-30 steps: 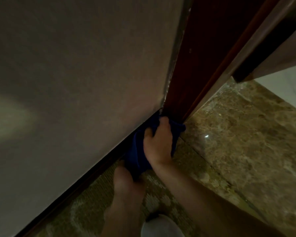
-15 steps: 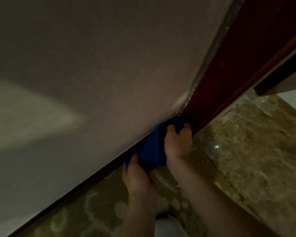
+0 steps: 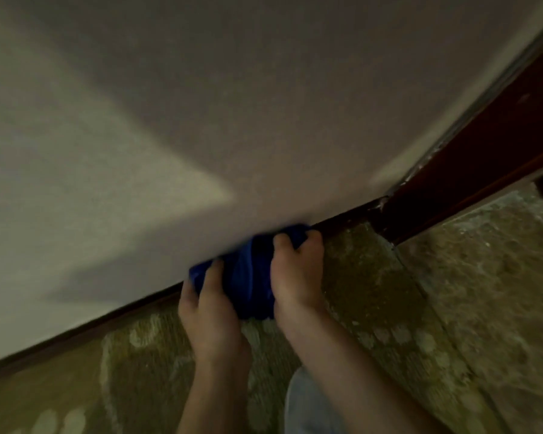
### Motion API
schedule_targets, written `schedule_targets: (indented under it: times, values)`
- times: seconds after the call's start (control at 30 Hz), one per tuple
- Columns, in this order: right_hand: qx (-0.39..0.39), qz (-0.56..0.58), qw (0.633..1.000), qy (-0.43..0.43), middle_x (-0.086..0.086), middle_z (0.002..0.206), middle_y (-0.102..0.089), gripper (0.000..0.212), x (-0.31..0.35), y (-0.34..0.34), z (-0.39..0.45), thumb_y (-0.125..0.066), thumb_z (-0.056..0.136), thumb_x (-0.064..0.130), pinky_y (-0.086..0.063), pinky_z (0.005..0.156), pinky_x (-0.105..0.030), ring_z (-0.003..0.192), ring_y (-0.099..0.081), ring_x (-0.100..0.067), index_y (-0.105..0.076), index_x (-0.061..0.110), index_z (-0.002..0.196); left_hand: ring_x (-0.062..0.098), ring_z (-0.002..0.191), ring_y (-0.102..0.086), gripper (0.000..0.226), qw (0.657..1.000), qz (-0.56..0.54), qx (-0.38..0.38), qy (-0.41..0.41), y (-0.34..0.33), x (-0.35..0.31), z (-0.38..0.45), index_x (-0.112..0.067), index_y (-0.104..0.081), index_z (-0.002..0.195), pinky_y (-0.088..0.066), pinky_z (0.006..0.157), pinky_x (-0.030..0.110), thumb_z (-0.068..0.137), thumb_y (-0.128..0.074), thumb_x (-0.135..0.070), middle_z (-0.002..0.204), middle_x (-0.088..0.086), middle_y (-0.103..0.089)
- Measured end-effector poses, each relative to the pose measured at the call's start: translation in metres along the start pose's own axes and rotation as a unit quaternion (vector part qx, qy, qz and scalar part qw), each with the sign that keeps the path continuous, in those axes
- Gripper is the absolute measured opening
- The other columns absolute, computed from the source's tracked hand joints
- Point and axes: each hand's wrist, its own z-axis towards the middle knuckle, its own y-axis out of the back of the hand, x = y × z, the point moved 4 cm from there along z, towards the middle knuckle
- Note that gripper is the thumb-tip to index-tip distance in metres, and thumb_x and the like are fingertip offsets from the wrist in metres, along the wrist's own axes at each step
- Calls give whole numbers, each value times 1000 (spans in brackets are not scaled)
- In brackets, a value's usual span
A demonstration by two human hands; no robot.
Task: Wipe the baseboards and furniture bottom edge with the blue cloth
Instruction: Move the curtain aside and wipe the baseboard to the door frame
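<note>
A: From the head view, where is the cloth [image 3: 248, 274]?

B: Bunched against the baseboard [image 3: 342, 216], at the foot of the wall [image 3: 201, 120], a little way left of the door frame [image 3: 483, 170]. Both hands grasp it: the left hand [image 3: 207, 308] on its left end, fingers curled over the top, and the right hand [image 3: 298, 274] clenched on its right end, nearer the frame.

A: Is it touching the baseboard?

B: It looks pressed to it; the top of the cloth disappears under the wall's lower edge, so the contact itself is hidden.

A: How much is done?

B: I'd say little can be read. The picture is dim and blurred, so no stretch looks cleaner than another. The short strip between cloth and frame lies bare, and a long run of baseboard stretches left of the cloth over the carpet [image 3: 138, 371]. No furniture edge shows here, so that part seems still to come.
</note>
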Motion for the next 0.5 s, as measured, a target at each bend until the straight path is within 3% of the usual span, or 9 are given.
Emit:
schedule_targets:
  times: [0.1,0.17,0.23,0.27,0.33,0.4,0.5]
  values:
    - [-4,-37,999,21,2,121,-56,33,-15,-1,-1,-47,97,17,-46,98,-35,107,-56,-18,-44,23,129,13,98,-71,24,1000,20,6,-2,10,4,6,-23,-67,118,-57,83,32,96,-59,-17,109,-3,-73]
    - [6,-81,995,54,2,116,-55,29,-24,0,-5,-45,99,18,-45,91,-29,105,-56,-17,-42,22,127,12,93,-70,18,999,38,0,14,20,15,9,-25,-66,111,-57,77,28,97,-58,-18,104,-5,-71]
    - [39,-135,989,55,9,107,-50,32,-35,-4,-11,-43,101,19,-39,79,-17,100,-52,-14,-37,21,132,18,97,-67,16,998,42,-20,48,33,25,13,-23,-60,111,-55,80,33,98,-54,-15,104,-4,-66]
    - [57,-154,986,34,12,110,-48,38,-44,-7,-14,-43,101,21,-39,81,-16,102,-50,-13,-34,21,138,24,101,-64,19,996,35,-37,72,40,29,16,-20,-56,116,-54,85,40,99,-52,-13,106,0,-63]
    - [80,-175,981,-12,8,128,-49,47,-62,-10,-24,-45,99,28,-45,99,-32,116,-53,-20,-32,25,144,33,107,-59,28,991,18,-65,119,54,38,22,-15,-49,125,-51,95,49,97,-50,-11,115,8,-57]
    - [73,-192,978,-20,-2,128,-58,44,-78,-7,-28,-50,89,35,-49,99,-49,113,-59,-29,-45,28,132,35,103,-60,34,987,4,-69,143,63,41,22,-9,-51,127,-50,94,50,93,-49,-7,117,15,-58]
    - [73,-139,987,-44,-10,120,-63,44,-75,-1,-45,-56,84,32,-54,92,-48,104,-64,-30,-53,21,127,30,87,-58,33,987,-20,-74,141,83,31,6,0,-59,116,-48,82,41,85,-48,-4,104,16,-63]
